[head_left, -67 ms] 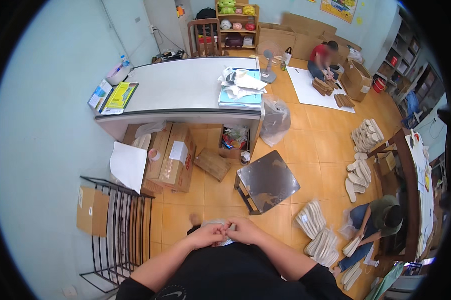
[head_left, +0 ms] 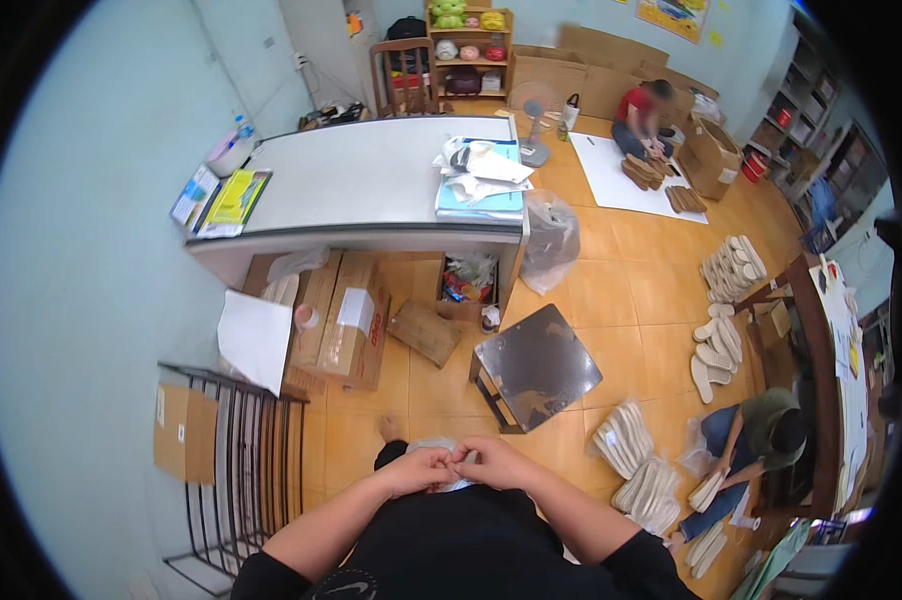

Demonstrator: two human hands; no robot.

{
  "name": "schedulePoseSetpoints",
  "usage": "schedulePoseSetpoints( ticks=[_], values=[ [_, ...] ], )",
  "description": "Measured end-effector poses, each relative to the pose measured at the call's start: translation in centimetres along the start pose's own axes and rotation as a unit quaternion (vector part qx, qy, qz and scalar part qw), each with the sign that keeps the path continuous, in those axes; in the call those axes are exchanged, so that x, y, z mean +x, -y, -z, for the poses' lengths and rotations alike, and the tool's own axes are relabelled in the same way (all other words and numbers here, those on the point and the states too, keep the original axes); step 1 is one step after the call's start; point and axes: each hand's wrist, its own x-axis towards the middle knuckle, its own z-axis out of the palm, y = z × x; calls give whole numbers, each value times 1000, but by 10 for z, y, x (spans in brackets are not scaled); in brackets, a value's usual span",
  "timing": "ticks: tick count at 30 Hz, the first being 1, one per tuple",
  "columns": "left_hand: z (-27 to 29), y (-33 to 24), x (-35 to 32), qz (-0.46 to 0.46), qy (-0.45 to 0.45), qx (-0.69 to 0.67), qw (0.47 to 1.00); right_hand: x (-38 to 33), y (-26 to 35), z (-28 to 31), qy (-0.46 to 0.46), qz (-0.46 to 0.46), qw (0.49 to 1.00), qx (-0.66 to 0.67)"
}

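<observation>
My left hand [head_left: 417, 472] and my right hand [head_left: 495, 464] meet in front of my body, fingertips pinched close together. Whatever sits between the fingertips is too small or hidden to make out. Just behind and beneath them shows a pale, see-through plastic-like material [head_left: 433, 443], partly covered by the hands. The dark-topped square stool [head_left: 539, 366] is the nearest furniture, ahead and to the right.
A metal rack [head_left: 261, 450] stands at left. Ahead is a white desk [head_left: 351, 170] with cardboard boxes [head_left: 346, 325] beneath. At right, a person [head_left: 761, 440] handles soles beside stacks of pale soles [head_left: 623, 440]. Another person [head_left: 643, 120] sits at a white sheet [head_left: 606, 180].
The view has shifted slightly, and more of a bare foot and dark trouser leg shows beyond my left hand. My hands stay pinched together in nearly the same place.
</observation>
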Motion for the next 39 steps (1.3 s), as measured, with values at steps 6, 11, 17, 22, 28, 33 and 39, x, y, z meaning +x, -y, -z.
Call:
schedulePoseSetpoints(
  ticks=[6, 11, 17, 22, 28, 33, 39],
  values=[
    [97, -83, 57, -24, 56, 195, 979, 63, -5, 27, -40, -103, 990, 83],
    [167, -151, 82, -35, 140, 353, 924, 126, 26, 25, -163, -147, 966, 137],
    [221, -177, 102, -153, 186, 462, 853, 161, 47, 45, -174, -241, 914, 276],
    [236, -186, 118, -157, 82, 375, 910, 193, 44, 56, -230, -194, 919, 255],
    [262, -237, 156, -44, 201, 66, 976, 227, 36, 122, -299, -66, 884, 352],
    [242, -260, 173, -28, 45, 102, 993, 243, 35, 170, -304, -86, 917, 243],
    [225, -266, 181, -75, -179, 248, 949, 247, 30, 185, -165, -52, 876, 450]
  ],
)
